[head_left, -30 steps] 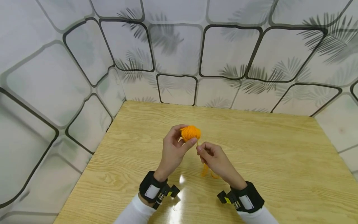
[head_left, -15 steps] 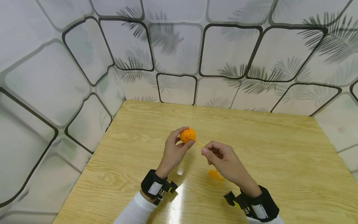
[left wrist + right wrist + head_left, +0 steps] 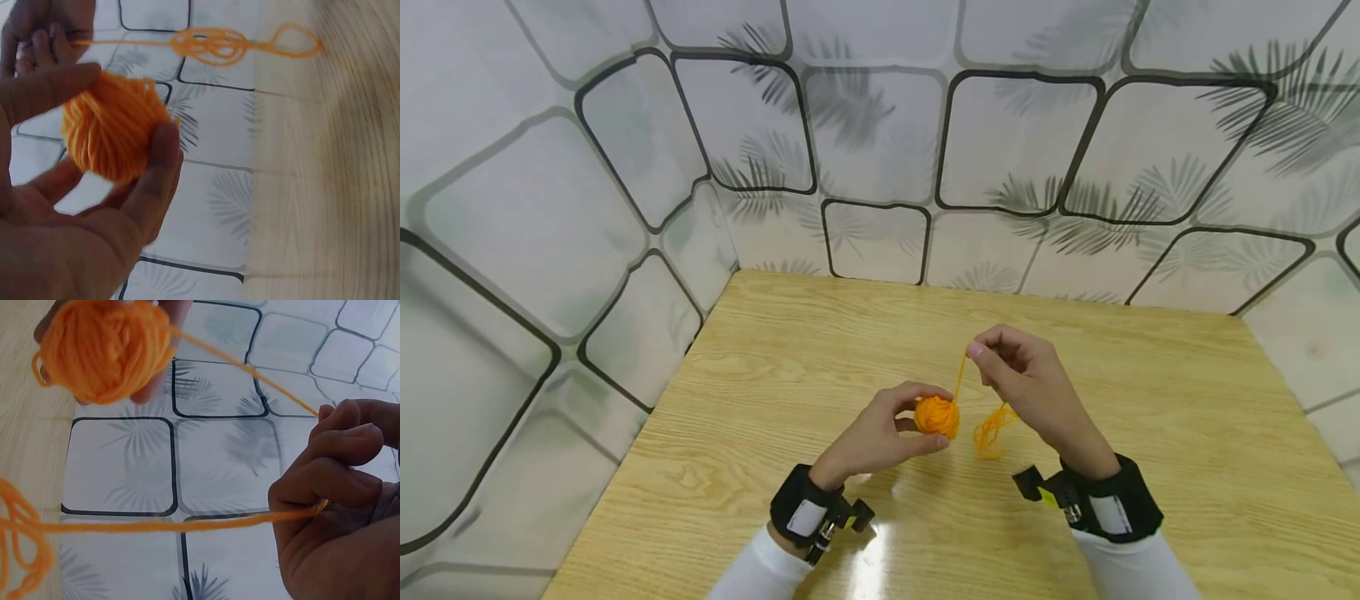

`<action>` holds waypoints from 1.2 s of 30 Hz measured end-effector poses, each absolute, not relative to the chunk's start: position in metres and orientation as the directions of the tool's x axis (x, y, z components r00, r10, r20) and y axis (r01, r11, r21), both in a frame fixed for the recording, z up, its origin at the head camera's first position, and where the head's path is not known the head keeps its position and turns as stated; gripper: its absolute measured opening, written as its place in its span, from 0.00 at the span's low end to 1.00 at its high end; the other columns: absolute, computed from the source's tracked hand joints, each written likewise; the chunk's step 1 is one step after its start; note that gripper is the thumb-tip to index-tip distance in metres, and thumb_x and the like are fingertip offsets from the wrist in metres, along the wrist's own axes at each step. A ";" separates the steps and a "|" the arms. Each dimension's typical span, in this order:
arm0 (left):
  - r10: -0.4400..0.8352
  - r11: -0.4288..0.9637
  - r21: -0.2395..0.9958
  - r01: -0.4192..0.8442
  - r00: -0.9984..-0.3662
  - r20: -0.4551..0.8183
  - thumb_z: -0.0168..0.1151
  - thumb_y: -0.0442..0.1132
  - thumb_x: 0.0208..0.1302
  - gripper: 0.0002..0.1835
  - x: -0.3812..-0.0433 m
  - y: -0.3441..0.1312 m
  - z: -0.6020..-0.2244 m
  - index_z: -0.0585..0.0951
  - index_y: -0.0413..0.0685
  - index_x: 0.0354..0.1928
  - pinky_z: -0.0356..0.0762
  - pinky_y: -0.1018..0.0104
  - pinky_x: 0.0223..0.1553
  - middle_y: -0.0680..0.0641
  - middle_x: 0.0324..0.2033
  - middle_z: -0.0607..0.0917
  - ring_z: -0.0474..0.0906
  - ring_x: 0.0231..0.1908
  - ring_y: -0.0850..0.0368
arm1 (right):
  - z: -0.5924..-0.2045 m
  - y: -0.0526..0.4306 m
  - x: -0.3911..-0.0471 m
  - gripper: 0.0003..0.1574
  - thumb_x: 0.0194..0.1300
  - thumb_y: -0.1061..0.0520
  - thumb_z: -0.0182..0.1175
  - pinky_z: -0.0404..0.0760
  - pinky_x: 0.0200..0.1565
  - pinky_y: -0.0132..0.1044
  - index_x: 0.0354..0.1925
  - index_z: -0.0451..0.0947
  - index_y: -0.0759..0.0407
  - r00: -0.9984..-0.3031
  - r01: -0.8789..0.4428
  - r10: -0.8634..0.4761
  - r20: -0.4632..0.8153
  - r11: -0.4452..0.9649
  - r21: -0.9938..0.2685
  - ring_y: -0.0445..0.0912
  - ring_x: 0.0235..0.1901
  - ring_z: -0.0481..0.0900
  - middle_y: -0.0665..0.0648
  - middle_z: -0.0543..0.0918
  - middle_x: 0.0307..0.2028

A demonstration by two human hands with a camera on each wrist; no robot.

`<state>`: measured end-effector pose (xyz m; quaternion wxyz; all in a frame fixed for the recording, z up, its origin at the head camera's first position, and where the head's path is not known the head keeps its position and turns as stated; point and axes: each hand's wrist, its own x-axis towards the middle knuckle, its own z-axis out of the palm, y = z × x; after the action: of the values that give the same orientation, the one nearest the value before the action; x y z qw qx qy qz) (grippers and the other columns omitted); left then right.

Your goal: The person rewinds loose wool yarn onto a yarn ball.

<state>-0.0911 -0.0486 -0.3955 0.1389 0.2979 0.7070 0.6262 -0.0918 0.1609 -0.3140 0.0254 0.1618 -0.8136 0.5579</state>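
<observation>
An orange ball of yarn is gripped between the thumb and fingers of my left hand, above the table. From the ball a taut strand runs up to my right hand, which pinches it between thumb and forefinger. The strand also passes under the right hand's curled lower fingers, as the right wrist view shows. Below that hand hangs a loose tangle of yarn, ending in a loop. The left wrist view shows the ball's wound strands close up.
A light wood-grain table lies under both hands. Behind it and to the left stand pale walls with dark line frames and leaf prints. Both wrists wear black straps with small cameras.
My left hand has brought the ball to the right and nearer. My right hand has risen to the right, drawing the strand upward, and the loose tangle now hangs beneath it.
</observation>
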 end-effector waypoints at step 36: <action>0.127 -0.146 0.911 0.386 -0.906 0.405 0.62 0.32 0.57 0.22 -0.093 -0.043 -0.370 0.70 0.39 0.54 0.77 0.54 0.41 0.40 0.50 0.72 0.74 0.43 0.44 | -0.366 0.128 -0.070 0.12 0.69 0.47 0.49 0.61 0.15 0.34 0.34 0.73 0.51 -0.917 -0.279 -0.374 0.135 0.364 -0.889 0.44 0.14 0.62 0.56 0.73 0.21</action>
<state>-0.0927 -0.0427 -0.3699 -0.0887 0.1984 0.6472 0.7306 -0.0702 0.1278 -0.3660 -0.0450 0.1981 -0.8245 0.5281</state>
